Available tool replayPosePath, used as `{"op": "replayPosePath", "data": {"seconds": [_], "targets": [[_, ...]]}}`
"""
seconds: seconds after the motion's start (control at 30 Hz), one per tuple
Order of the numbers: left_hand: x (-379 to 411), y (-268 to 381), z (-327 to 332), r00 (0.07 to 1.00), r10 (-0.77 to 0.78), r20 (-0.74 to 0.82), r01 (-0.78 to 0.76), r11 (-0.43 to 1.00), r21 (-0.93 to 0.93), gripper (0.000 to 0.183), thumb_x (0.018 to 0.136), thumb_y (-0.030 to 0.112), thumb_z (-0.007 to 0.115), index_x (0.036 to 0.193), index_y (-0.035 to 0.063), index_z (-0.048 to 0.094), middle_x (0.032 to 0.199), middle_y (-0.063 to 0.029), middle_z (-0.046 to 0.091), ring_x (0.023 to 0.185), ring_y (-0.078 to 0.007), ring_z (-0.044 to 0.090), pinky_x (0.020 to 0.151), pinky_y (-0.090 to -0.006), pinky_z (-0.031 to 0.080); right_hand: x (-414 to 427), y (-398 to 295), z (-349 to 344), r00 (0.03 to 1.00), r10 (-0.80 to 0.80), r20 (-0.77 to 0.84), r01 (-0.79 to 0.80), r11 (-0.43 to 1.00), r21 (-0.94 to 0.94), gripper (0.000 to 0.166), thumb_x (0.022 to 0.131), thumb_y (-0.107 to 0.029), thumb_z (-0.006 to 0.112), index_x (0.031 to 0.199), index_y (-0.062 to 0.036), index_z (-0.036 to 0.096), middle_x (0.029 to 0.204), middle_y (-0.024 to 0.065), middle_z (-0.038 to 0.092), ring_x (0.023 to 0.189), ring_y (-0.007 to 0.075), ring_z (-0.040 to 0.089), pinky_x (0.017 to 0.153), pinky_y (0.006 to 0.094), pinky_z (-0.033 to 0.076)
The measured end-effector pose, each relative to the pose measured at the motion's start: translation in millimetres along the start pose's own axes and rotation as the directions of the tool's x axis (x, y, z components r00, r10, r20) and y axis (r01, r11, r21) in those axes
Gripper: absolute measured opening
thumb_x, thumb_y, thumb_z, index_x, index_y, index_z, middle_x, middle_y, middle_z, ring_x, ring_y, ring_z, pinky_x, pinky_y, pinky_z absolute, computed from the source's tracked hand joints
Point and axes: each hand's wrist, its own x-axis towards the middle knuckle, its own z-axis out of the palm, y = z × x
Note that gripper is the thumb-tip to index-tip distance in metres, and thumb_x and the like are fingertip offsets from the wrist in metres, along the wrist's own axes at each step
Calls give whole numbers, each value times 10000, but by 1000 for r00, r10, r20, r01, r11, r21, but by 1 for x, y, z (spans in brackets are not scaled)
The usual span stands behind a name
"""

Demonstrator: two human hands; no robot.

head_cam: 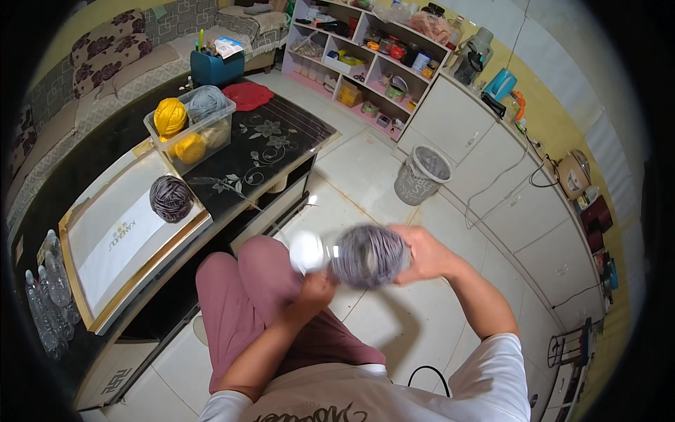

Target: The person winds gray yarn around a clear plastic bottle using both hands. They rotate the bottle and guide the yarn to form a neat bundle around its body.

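A large ball of grey-purple yarn (pixel 369 257) hangs over the floor in front of me. My right hand (pixel 424 254) grips it from its right side, fingers spread around the end. Just left of the yarn is a white round object (pixel 306 252), blurred, with a shiny piece between the two. My left hand (pixel 318 291) is closed at the lower edge of that object; its fingertips are blurred. A thin grey strand (pixel 253 204) crosses the black table's edge towards my hands. A smaller dark grey yarn ball (pixel 171 199) rests on the framed white board (pixel 126 248).
On the black table (pixel 295 126) stand a clear plastic box (pixel 228 118) of yellow, grey and beige yarn balls, a blue holder (pixel 217 67), a red mat (pixel 248 96) and several plastic bottles (pixel 50 300). A waste bin (pixel 422 176) stands before white cabinets (pixel 501 174). Pink shelves (pixel 364 66) are behind.
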Motion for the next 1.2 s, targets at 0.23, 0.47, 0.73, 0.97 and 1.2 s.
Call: {"op": "replayPosePath", "data": {"seconds": [0.23,0.47,0.73,0.97,1.2], "targets": [[0,41,1,991,129,27,-132,971,198,256,866,138,537,680,-5,434,561,-121,381,480,-200,329,459,-331,348,-3,27,5,979,162,121,-9,632,-775,523,500,-169,691,987,-42,548,749,132,534,731,299,548,691,398,445],[2,-9,-4,993,28,-111,-9,986,167,221,874,129,498,677,43,448,576,-30,393,555,-113,388,506,-262,350,-3,-8,5,974,76,213,-73,997,-19,493,543,-196,697,974,-16,538,856,143,577,831,327,557,720,386,443],[-4,29,9,973,210,91,-227,944,241,296,874,158,522,650,-1,410,568,-145,353,481,-227,331,469,-343,347,-3,21,6,997,68,-33,-71,692,-718,473,513,-157,665,958,-47,550,765,124,547,744,303,548,686,395,441],[8,19,-12,998,-17,-63,24,995,100,309,898,166,483,650,1,397,564,-55,320,566,-85,310,492,-295,344,-11,-7,15,924,70,377,-50,997,-63,491,533,-170,691,974,-17,538,820,133,562,785,309,549,708,364,453],[-6,15,8,993,113,33,-117,975,191,291,885,163,489,657,-2,417,565,-131,369,493,-176,352,483,-335,359,6,11,0,953,82,-293,-231,821,-523,523,504,-142,693,994,-30,548,824,133,567,785,309,554,722,369,459]]}}
